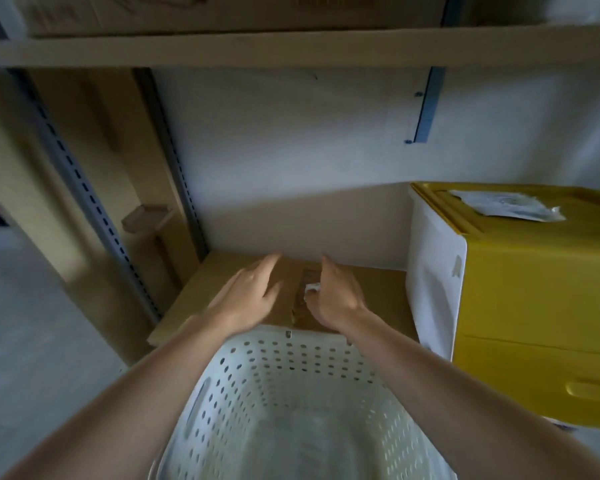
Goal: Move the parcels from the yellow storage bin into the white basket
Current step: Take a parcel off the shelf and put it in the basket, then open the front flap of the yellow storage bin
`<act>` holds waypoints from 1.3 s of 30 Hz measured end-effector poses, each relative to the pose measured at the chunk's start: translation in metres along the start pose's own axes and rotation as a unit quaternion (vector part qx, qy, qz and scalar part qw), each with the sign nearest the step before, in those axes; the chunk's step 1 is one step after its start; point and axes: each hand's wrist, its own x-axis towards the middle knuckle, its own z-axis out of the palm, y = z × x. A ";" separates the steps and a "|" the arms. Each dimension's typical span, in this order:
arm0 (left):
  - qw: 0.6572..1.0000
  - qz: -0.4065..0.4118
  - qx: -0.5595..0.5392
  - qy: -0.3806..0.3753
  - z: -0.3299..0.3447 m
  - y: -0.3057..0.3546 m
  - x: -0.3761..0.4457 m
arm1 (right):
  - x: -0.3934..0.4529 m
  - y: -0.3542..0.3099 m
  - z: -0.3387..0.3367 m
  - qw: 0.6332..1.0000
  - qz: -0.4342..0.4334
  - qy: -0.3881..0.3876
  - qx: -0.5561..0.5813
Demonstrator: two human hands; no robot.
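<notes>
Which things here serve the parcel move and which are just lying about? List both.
Job:
- yellow storage bin
- white basket
- plastic-wrapped packet on the bin's lid
- left hand, open
- right hand, pinching a white scrap

Lying about:
- flat cardboard on the shelf
- cardboard box on the shelf above

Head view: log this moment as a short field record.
left hand: open, fingers straight, over the cardboard shelf
right hand: curled round a small white scrap
white basket: below both forearms, no parcel visible inside
yellow storage bin: right of the hands, on the shelf
plastic-wrapped parcel: lying on the bin's top
</notes>
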 end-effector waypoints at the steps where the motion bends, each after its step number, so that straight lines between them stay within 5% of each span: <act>1: 1.000 0.005 -0.008 0.017 -0.005 0.003 -0.007 | -0.007 -0.005 -0.006 1.000 -0.015 0.006 0.003; 8: 0.987 0.065 -0.076 0.127 -0.037 0.034 -0.050 | -0.070 -0.020 -0.049 0.989 -0.136 0.065 0.001; 20: 0.962 0.137 -0.128 0.199 -0.057 0.068 -0.118 | -0.156 -0.006 -0.082 0.955 -0.268 0.107 0.062; 39: 0.935 0.244 -0.200 0.164 -0.017 0.146 -0.073 | -0.172 0.074 -0.132 0.966 -0.173 0.184 0.056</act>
